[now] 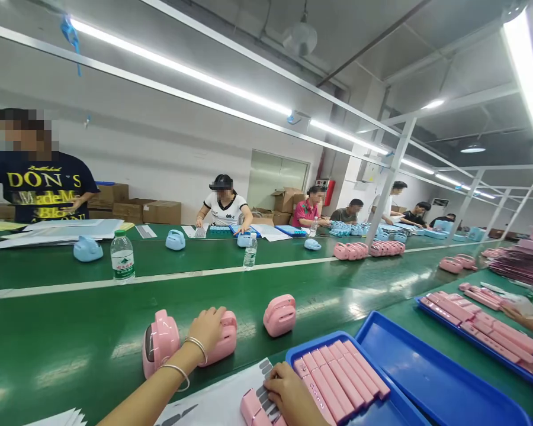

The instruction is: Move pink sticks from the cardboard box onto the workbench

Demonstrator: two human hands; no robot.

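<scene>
My left hand (208, 332) reaches over a pink handled device (225, 342), its fingers curled round the top. Just left of it is another pink device with a dark front window (160, 340); a third pink device (279, 315) stands apart to the right. Low in the view, my right hand (291, 390) has its fingers bent down onto a white sheet (222, 390) with grey shapes. Its fingertips touch a grey strip there, and whether they hold it is hidden. A pink block (254, 408) lies beside that hand. Close on its right, pink bars (337, 376) fill part of a blue tray (288, 354).
A second blue tray (439, 373) overlaps the first. At right, a co-worker's hand (526, 319) is near a tray of pink bars (479, 325). Two bottles, a green-capped one (122, 260) and a smaller one (250, 254), stand along the white divider (195, 274). People work opposite.
</scene>
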